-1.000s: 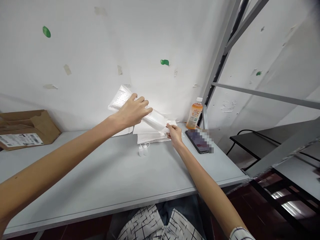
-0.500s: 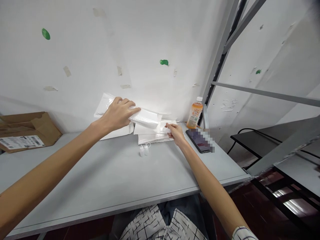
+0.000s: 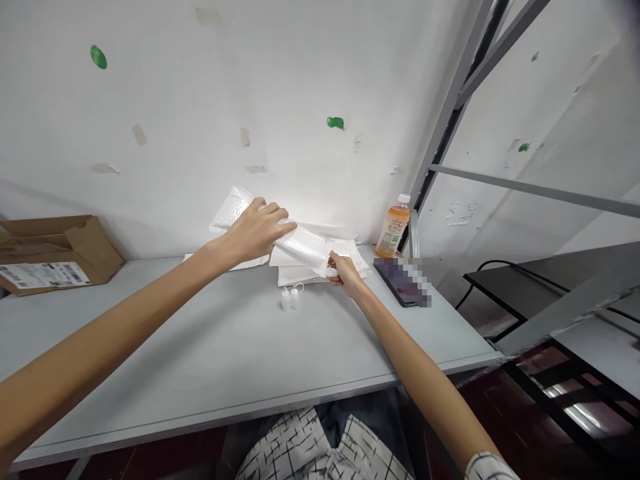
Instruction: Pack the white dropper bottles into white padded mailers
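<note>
My left hand (image 3: 265, 227) is wrapped over the top of a white bubble mailer (image 3: 307, 248), lifting it above the table at a tilt, left end higher. At the mailer's lower right end, my right hand (image 3: 345, 272) is closed, its fingertips pinching the white end; the fingers partly cover that spot. More white mailers (image 3: 295, 275) lie under and behind it against the wall. Two small white squeeze bottles (image 3: 290, 300) stand upright on the table just in front of the mailers, touched by neither hand.
An orange drink bottle (image 3: 393, 230) stands at the back right, with a phone (image 3: 400, 283) lying in front of it. An opened cardboard box (image 3: 100, 250) sits at the far left. A grey metal frame (image 3: 443, 140) rises beyond the table's (image 3: 210, 353) right end.
The held mailer has shifted right and its right end has dipped. My right hand has moved slightly down and left, onto that end. The view has also shifted a little.
</note>
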Available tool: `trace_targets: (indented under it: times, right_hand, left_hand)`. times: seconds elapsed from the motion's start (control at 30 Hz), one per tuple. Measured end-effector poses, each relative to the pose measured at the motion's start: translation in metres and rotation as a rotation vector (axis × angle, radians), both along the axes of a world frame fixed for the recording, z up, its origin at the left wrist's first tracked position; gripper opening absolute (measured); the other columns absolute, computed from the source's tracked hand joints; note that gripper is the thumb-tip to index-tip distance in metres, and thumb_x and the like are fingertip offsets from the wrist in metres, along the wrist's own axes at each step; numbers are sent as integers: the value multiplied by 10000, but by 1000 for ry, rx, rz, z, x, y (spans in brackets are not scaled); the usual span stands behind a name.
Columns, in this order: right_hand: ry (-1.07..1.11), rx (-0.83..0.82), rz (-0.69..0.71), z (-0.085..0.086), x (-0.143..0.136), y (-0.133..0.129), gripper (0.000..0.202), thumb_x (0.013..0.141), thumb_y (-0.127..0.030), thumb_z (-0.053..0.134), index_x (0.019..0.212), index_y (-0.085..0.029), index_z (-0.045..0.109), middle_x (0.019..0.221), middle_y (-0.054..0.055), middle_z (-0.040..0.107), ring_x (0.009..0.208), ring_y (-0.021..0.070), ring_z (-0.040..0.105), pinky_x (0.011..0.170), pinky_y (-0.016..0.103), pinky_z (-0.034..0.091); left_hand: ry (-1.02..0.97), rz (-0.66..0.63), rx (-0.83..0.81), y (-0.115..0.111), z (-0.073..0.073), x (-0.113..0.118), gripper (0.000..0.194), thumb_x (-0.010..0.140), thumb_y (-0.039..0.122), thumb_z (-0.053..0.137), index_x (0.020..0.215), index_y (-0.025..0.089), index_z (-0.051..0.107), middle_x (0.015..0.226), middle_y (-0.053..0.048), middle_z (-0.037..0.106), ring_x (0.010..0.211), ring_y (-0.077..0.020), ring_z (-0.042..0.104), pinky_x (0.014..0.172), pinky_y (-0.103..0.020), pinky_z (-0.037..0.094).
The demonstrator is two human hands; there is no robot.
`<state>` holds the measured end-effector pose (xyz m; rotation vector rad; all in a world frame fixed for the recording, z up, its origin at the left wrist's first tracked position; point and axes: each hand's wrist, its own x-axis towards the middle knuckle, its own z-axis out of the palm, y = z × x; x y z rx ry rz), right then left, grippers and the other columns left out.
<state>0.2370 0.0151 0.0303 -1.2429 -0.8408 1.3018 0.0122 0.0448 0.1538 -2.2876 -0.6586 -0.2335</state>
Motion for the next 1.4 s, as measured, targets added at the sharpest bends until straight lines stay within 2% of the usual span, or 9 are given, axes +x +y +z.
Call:
trace_targets:
  times: [0.13,0.4,0.57,0.7,0.83,0.97,1.1,1.23,1.4]
  right_hand:
    - [-55,-15,3,0,-2,-2,382,939,-350,520,617,-150,570,483,-56,360,345,41,232,344,182,135]
    - [-34,-17,8,-2,-5,-2,340,895,-346,575,612,-179,488,481,-62,361,373,44,220,345,178,127]
    - [50,-7,29,4,0,-4,345,816,-252,672,585,-188,425,495,-65,353,407,37,217,351,183,141]
    - [112,88,-20,10,8,-3,372,728,-183,752,549,-182,426,480,-82,311,410,26,191,347,189,136]
    - [180,188,-163,15,19,0,313,662,-191,804,569,-159,507,496,-82,364,393,13,224,334,183,149]
    - [182,256,-252,21,32,1,329,592,-220,850,559,-154,529,486,-80,401,375,7,246,316,184,157]
    - [155,291,-267,26,39,-1,342,540,-253,881,554,-149,555,477,-83,396,372,4,240,304,184,154]
    - [115,286,-242,27,40,-3,367,497,-282,906,555,-145,571,501,-74,418,376,-2,231,302,187,148]
    - [46,252,-204,24,34,-3,364,482,-299,906,553,-134,589,548,-57,455,379,-10,233,313,191,146]
  left_hand:
    - [26,6,-43,7,-2,0,301,744,28,564,930,214,711,989,-99,709,937,-256,619,845,-423,387]
    - [-33,-43,-64,2,2,5,333,766,79,573,1020,240,715,1000,-95,709,995,-270,607,892,-458,395]
    - [-69,5,-76,9,1,3,379,786,73,523,1074,235,708,1020,-97,693,1018,-270,605,913,-463,392]
    - [-143,72,-152,18,-1,-10,419,775,93,513,1118,236,708,1088,-98,684,1051,-280,601,940,-472,383]
    - [-264,156,-253,31,-10,-40,487,766,131,496,1199,246,688,1182,-91,673,1123,-297,586,975,-476,386]
    - [-406,245,-268,47,-37,-83,501,779,167,500,1253,216,655,1257,-102,650,1205,-311,554,1027,-474,384]
    - [-454,320,-199,57,-84,-123,471,777,153,527,1224,202,667,1298,-138,623,1259,-324,523,1077,-499,355]
    - [-513,403,-171,59,-126,-143,360,873,167,454,1135,186,701,1286,-164,631,1224,-315,556,1041,-484,383]
    - [-496,532,-167,56,-143,-145,382,885,92,399,1138,177,673,1230,-161,668,1141,-310,594,923,-439,410]
